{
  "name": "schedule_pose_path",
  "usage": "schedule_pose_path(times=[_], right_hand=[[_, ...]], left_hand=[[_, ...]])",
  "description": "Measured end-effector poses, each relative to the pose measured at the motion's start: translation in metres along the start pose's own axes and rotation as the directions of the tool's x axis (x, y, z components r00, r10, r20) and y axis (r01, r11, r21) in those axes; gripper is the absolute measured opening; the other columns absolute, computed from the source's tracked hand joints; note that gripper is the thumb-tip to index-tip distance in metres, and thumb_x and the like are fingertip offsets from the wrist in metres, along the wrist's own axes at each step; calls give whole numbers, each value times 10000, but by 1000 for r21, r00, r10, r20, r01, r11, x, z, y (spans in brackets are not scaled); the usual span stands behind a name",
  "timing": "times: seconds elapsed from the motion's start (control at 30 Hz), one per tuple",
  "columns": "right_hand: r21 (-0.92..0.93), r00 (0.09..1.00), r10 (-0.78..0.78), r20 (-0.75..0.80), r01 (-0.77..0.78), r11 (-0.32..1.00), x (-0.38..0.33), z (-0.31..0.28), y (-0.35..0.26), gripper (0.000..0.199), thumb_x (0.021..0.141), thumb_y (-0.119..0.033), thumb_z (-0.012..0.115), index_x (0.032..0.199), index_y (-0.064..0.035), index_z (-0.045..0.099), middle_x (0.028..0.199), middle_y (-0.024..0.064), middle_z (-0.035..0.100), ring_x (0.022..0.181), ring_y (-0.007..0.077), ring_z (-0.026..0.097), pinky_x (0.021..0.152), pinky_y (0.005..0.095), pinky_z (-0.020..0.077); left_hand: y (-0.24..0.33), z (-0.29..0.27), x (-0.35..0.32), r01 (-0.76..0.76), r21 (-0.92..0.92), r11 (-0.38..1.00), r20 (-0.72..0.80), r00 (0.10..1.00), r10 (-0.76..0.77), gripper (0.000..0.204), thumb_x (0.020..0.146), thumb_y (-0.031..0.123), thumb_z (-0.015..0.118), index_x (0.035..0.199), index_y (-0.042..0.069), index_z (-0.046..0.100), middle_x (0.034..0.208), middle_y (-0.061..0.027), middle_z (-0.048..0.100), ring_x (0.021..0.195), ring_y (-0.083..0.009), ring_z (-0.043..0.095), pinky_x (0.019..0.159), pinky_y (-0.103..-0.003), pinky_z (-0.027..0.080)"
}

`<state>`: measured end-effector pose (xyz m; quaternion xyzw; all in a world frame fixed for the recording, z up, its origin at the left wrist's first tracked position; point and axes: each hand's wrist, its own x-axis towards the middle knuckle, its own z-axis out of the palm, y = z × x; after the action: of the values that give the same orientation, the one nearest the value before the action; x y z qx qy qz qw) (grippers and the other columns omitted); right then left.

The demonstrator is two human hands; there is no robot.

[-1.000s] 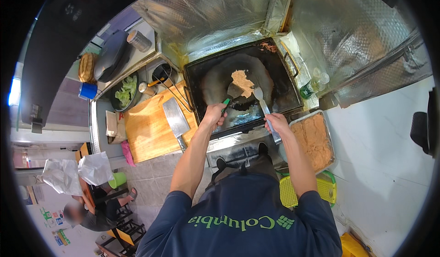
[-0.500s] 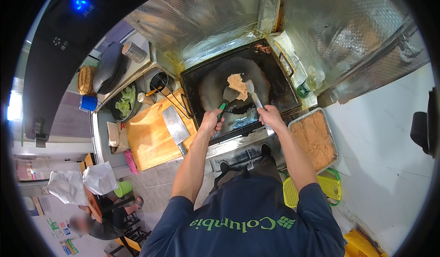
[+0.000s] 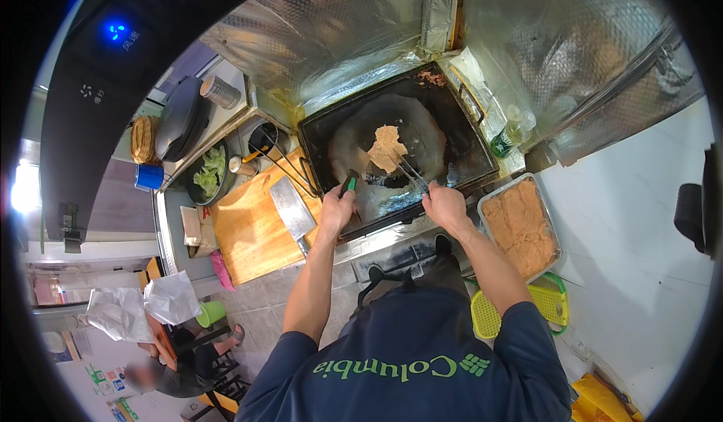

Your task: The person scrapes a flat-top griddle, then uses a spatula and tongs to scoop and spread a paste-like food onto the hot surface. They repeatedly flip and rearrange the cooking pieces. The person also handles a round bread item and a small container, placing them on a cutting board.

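Note:
A pale brown piece of minced meat [image 3: 387, 143] lies near the middle of a large black rectangular griddle [image 3: 320, 137]. My left hand [image 3: 338, 208] is closed round the green-and-black handle of a spatula [image 3: 349, 184] at the griddle's near left; its blade is too smeared to make out clearly. My right hand [image 3: 446, 207] grips metal tongs [image 3: 413, 173] whose two arms point up and left, the tips at the meat's lower right edge. Whether the tips pinch the meat, I cannot tell. Reddish scraps [image 3: 432, 79] sit in the griddle's far corner.
Left of the griddle, a cleaver [image 3: 291, 206] lies on a wooden board [image 3: 245, 235], with a pan of green leaves [image 3: 209, 172] beyond. A tray of minced meat [image 3: 520, 226] stands at the right, below a green bottle [image 3: 506, 145]. A person [image 3: 192, 365] sits far left.
The spatula has drawn back left and down from the meat, its handle turned. The tongs have rolled so both arms show, their tips lower. The meat has shifted slightly.

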<state>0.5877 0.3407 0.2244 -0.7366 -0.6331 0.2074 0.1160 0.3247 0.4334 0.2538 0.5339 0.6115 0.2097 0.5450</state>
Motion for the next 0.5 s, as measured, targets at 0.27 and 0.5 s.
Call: schedule_pose_path(times=[0.27,0.5], right_hand=[[118,996,79,-30,-75,990,-29,3,-7,265,900,-274,571,876,-10,574,695,191,656,685,394,653,632,494,518],[323,928,327,-178,-259,910,-114,-7,35,293,903,-314,563,839,-28,541,692,218,630,695,444,625,641,535,492]], left_hand=[[-2,-18,-21,266,-265,927,162,960,-229,205,967,209,518,1070,32,537,682,-39,530,453,-102,409,384,-253,292],[-24,-34,-32,225,-399,889,154,972,-177,168,962,266,543,931,105,507,676,-29,536,433,-86,394,369,-215,277]])
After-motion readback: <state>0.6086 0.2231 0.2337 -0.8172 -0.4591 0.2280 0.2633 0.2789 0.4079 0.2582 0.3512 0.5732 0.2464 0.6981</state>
